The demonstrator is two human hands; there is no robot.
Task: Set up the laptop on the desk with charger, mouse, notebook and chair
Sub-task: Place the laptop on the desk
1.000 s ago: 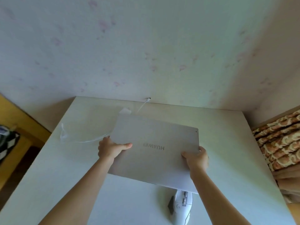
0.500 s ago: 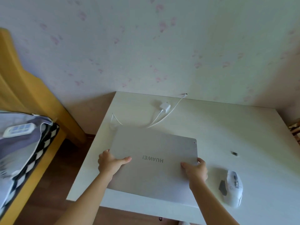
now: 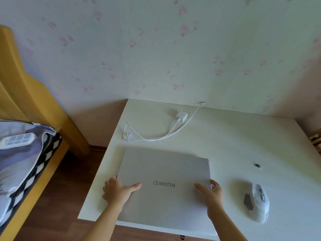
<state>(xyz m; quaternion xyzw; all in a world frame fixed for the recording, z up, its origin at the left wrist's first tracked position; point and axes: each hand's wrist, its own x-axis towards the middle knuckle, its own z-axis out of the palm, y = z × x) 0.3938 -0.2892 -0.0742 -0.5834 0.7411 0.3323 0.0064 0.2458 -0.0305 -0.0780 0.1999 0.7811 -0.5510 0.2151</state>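
Since a moment ago the closed silver Huawei laptop [image 3: 165,186] sits lower on the white table [image 3: 234,136], both hands' fingers [image 3: 216,184] gripping its side edges, so I'd ease it down flat, clear of the white charger cable [image 3: 152,139].

Both hands are easing the closed laptop [image 3: 165,186] nearer along the desk [image 3: 243,141], uncovering more of the charger cable [image 3: 152,138] beyond it.

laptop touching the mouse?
Apart. Head view shows bare desk between the laptop and the mouse.
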